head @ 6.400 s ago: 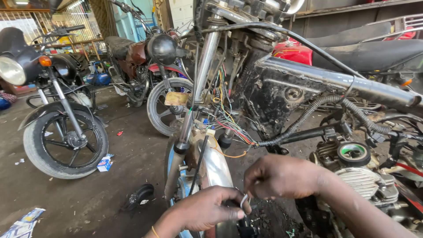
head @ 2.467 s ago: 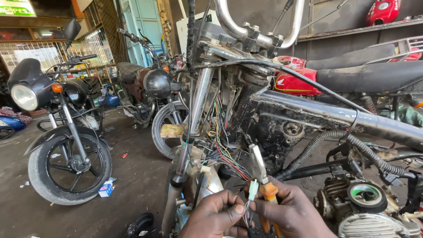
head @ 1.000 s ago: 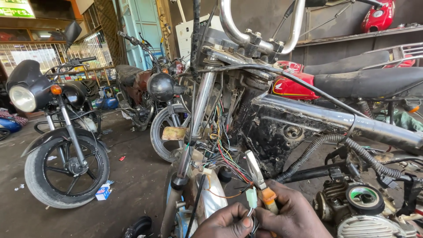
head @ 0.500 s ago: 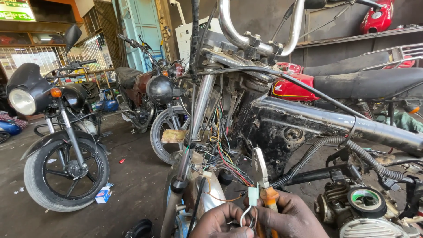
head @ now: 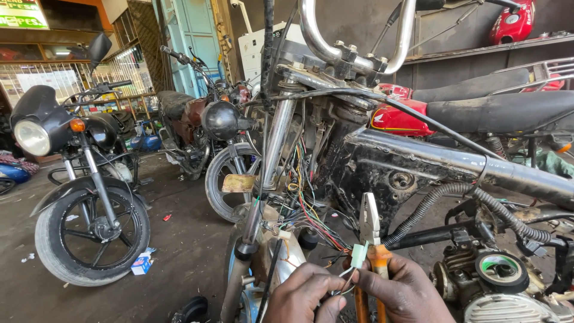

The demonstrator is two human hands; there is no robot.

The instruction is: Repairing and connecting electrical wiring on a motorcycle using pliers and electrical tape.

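Observation:
My right hand point(head: 402, 293) holds orange-handled pliers point(head: 371, 239) upright, jaws pointing up, in front of a stripped motorcycle frame point(head: 418, 155). A small pale green wire connector point(head: 359, 255) sits beside the pliers' joint, pinched between the fingers of both hands. My left hand point(head: 305, 296) grips the thin wires running down from that connector. Behind the hands a tangle of coloured wires point(head: 305, 209) hangs beside the chrome fork leg point(head: 272, 155). Both hands are cut off by the bottom edge.
Chrome handlebars point(head: 353, 42) rise above the frame. An exposed engine point(head: 502, 281) sits at lower right. A black motorcycle with a round headlight point(head: 84, 191) stands at left, a second one point(head: 197, 131) behind it, a red one point(head: 466, 110) at right. A small carton point(head: 142, 263) lies on the concrete floor.
Earlier my hands worked low with no pliers showing; since then they rose with pliers and connector. Over the last second the hands stay together and the pliers shift only slightly.

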